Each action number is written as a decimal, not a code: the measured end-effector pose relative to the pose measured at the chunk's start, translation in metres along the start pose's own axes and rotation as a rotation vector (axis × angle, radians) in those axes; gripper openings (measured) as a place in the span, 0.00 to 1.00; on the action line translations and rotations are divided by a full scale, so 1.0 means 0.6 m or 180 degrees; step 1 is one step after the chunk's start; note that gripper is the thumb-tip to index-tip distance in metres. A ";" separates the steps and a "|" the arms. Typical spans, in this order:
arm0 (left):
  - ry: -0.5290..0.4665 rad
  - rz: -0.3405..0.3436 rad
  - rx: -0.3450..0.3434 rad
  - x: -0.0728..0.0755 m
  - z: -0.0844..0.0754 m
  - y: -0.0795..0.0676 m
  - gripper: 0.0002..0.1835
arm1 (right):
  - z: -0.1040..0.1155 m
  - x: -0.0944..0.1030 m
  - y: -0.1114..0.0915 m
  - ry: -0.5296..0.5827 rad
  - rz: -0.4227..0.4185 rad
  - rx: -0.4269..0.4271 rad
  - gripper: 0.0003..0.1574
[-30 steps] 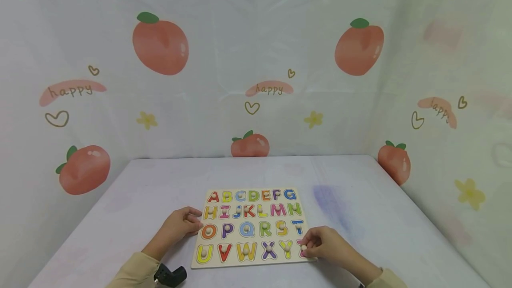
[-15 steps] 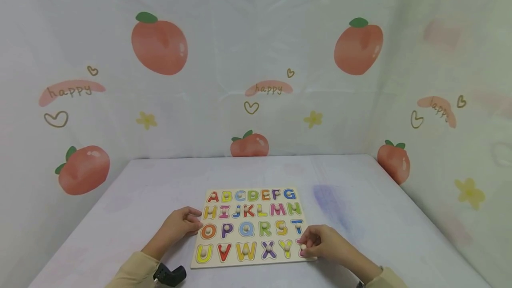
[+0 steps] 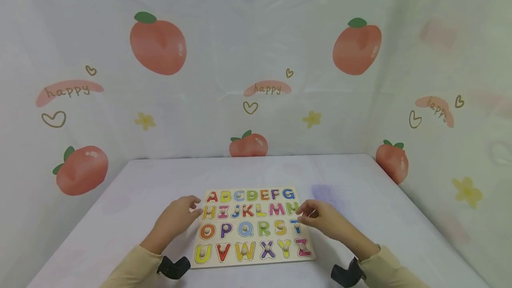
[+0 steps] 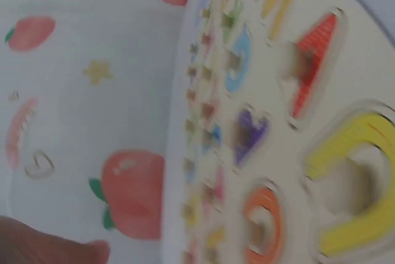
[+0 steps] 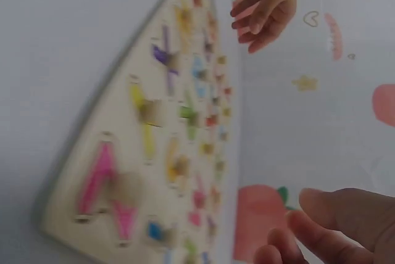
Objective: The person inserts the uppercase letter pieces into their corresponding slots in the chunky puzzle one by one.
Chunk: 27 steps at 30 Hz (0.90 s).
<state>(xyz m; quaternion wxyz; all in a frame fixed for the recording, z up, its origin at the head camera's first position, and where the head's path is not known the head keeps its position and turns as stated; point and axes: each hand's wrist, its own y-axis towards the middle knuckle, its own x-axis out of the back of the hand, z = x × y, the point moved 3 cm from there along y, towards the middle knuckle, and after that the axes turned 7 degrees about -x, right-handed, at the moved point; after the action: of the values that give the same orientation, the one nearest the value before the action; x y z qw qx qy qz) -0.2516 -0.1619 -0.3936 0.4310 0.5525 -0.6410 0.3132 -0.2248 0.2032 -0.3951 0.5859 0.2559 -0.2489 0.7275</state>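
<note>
A wooden alphabet puzzle board (image 3: 254,259) lies flat on the table, its coloured letters A to Z seated in their recesses, each with a small round knob. At its left edge, beside the letter H (image 3: 209,212), is my left hand (image 3: 174,221) with relaxed fingers, holding nothing. My right hand (image 3: 330,223) is over the board's right edge, its loosely bent fingers overlapping the letter T (image 3: 296,227) in the head view and gripping nothing. The pink letter Z (image 3: 303,249) sits uncovered in the bottom right corner. Both wrist views blur the board, with the right hand's thumb (image 5: 345,211) in the foreground.
A pale cloth covers the table (image 3: 160,177), with a faint purple stain (image 3: 326,194) at the right. Behind stands a white curtain (image 3: 208,114) printed with peaches. Black wrist devices show below the left sleeve (image 3: 136,263) and right sleeve (image 3: 386,266).
My right hand has let go of the Z's knob and moved up and away along the board's right edge. My left hand has lifted slightly from the left edge.
</note>
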 end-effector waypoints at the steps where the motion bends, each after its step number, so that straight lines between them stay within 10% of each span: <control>1: 0.0133 -0.0065 -0.0086 0.006 -0.015 0.001 0.20 | 0.009 0.004 0.003 -0.0028 -0.0086 -0.0014 0.11; 15: 0.1219 -0.0950 -0.1165 -0.019 -0.148 0.026 0.34 | 0.090 -0.039 0.041 -0.1410 -0.1043 0.0683 0.41; 27: 0.1126 -0.0740 -0.0885 -0.084 -0.138 0.016 0.36 | 0.057 -0.099 0.045 -0.1960 -0.1026 0.0624 0.49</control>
<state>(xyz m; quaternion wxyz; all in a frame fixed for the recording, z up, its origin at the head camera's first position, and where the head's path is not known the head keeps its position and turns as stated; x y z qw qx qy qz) -0.2432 -0.0653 -0.4022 0.6415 0.4945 -0.5247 0.2623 -0.2376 0.1322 -0.4107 0.5634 0.5539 -0.2992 0.5350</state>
